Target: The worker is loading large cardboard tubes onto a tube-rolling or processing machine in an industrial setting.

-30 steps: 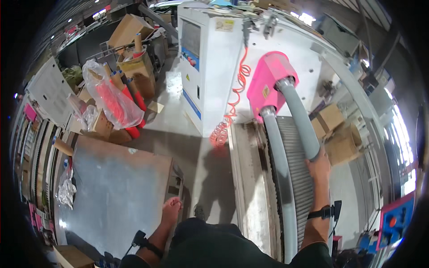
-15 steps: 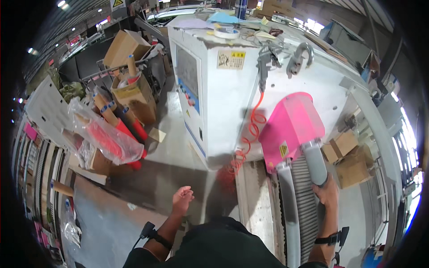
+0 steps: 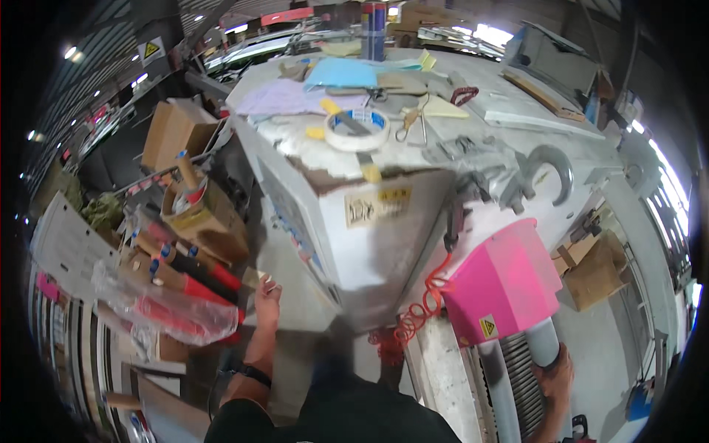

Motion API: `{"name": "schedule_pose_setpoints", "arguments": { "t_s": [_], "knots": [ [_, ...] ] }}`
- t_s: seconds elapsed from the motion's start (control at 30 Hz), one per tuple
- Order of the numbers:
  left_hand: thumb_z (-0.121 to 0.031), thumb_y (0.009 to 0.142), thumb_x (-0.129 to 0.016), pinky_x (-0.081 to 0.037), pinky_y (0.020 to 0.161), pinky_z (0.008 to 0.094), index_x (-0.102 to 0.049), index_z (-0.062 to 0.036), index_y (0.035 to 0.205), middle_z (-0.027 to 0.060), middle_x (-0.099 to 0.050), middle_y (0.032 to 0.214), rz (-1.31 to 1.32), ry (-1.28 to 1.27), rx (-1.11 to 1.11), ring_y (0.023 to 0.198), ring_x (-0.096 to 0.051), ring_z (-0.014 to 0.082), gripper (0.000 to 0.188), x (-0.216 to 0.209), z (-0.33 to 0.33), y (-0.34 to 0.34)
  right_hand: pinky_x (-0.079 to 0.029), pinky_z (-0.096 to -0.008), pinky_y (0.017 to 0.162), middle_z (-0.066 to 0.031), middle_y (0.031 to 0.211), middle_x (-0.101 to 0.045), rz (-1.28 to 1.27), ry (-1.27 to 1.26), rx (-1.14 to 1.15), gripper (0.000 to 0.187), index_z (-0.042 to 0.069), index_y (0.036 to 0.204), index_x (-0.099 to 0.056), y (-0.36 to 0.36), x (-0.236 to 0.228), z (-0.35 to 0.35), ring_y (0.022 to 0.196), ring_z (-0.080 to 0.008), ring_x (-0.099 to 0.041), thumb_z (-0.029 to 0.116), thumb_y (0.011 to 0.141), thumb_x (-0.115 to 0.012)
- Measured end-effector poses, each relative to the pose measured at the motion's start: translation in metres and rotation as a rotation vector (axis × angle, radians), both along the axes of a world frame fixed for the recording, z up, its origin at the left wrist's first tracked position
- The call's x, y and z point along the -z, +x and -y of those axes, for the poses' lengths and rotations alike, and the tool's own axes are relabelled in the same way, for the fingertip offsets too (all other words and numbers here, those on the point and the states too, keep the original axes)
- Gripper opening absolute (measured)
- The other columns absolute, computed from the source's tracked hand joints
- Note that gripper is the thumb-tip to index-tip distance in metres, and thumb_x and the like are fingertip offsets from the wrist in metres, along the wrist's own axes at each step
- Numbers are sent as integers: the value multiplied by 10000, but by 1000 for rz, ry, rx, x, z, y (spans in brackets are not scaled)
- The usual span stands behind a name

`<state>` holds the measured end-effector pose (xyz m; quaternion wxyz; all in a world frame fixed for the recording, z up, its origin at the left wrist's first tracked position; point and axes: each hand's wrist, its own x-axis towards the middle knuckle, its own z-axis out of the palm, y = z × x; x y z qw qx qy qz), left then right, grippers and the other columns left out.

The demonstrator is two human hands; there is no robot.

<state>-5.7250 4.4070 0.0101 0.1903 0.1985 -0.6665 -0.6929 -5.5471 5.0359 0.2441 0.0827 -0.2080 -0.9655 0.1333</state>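
Note:
My right hand [image 3: 555, 373] is wrapped around the lower end of a thick grey roller [image 3: 543, 341], which comes out of a bright pink guard [image 3: 506, 284] on a white machine. A ribbed roller [image 3: 521, 373] and a second grey roller [image 3: 495, 362] run alongside it, to the left. Off to the left, my left hand [image 3: 267, 299] hangs in the air, fingers loosely curled, with nothing visible in them. Behind its fingertips a small beige piece [image 3: 253, 277] lies on the floor.
The white machine [image 3: 373, 269] fills the middle; tape [image 3: 357, 131], scissors [image 3: 407, 124] and cloths [image 3: 341, 74] lie on top. A red coiled hose [image 3: 417, 317] dangles in front. At left stand plastic-wrapped rolls [image 3: 177, 310] and a carton [image 3: 210, 225]; another carton [image 3: 600, 273] is at right.
The view has tilted up, so more of the machine's top shows. My left hand has moved left and forward. The right hand stays on the grey roller.

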Motion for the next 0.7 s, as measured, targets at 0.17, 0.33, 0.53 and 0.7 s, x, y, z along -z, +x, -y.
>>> {"name": "schedule_pose_setpoints", "arguments": {
  "t_s": [0.17,0.33,0.53,0.7],
  "knots": [
    [-238,909,-596,-362,975,295,-360,-58,1393,153,-480,1279,7,67,48,1178,-452,217,568,-11,59,-115,-422,-468,894,-205,1157,-560,80,100,322,696,7,1209,-467,-16,17,34,1070,-411,-516,160,601,-768],
    [-422,911,-537,-392,878,361,-519,-84,1274,59,-563,1187,181,86,158,1082,-511,175,496,9,108,-197,-345,-426,1034,-213,1308,-478,-670,-131,417,561,-7,1261,-473,-25,97,89,1229,-350,-442,47,740,-674],
    [-425,937,-442,-445,671,276,-580,-43,1055,77,-645,885,266,235,453,770,-603,168,423,22,123,-243,-510,-344,731,-125,988,-653,24,-363,220,500,69,1126,-596,-21,196,255,777,-250,-628,166,671,-780],
    [-450,940,-439,-499,540,252,-556,9,1054,122,-645,789,196,280,534,640,-635,213,487,44,135,-256,-523,-337,802,-101,1069,-674,461,-780,139,520,87,1174,-609,19,270,343,907,-228,-672,328,737,-751]
  ]
}}
